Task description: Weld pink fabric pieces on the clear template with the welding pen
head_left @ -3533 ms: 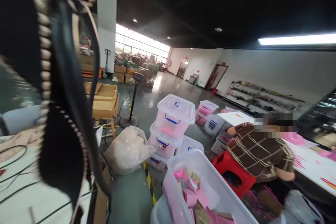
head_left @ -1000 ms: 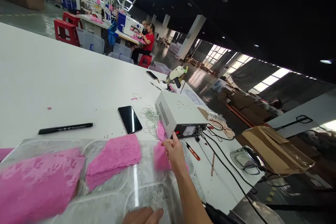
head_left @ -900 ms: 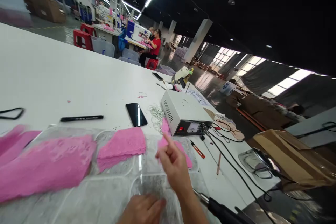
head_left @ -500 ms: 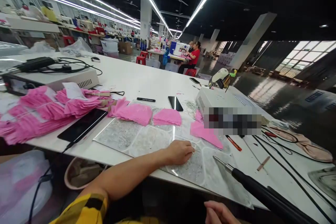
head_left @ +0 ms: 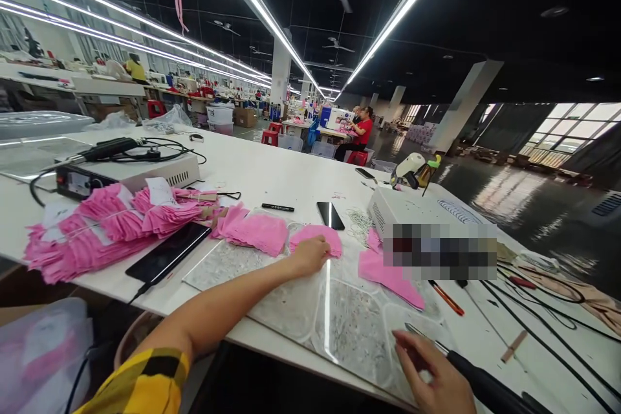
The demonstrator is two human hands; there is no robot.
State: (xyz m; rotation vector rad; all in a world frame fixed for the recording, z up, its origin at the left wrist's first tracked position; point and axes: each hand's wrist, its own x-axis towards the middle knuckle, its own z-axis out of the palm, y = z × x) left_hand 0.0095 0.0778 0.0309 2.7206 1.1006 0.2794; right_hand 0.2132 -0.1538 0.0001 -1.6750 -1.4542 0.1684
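My left hand [head_left: 309,256] is on the right part of the middle pink fabric stack [head_left: 317,238], fingers bent down and pressed together at its edge. Another pink stack [head_left: 257,231] lies to its left, and a loose pink piece [head_left: 391,277] to its right. My right hand [head_left: 431,369] hovers over the front right of the clear marbled mat [head_left: 291,310], thumb and fingers apart with nothing between them. Beside it lies a black-handled tool [head_left: 485,381] with a metal tip.
Bundled pink fabric [head_left: 111,220], a black tablet [head_left: 169,252] and a grey box [head_left: 136,171] occupy the left. A phone [head_left: 330,215] and marker [head_left: 278,207] lie behind the stacks. At right stand a white box [head_left: 412,207] and cables; farther off, a seated person in red [head_left: 361,130].
My left hand has moved from the mat back and left onto the middle pink stack. My right hand has risen from below the table edge to beside the tool. The view has tilted up.
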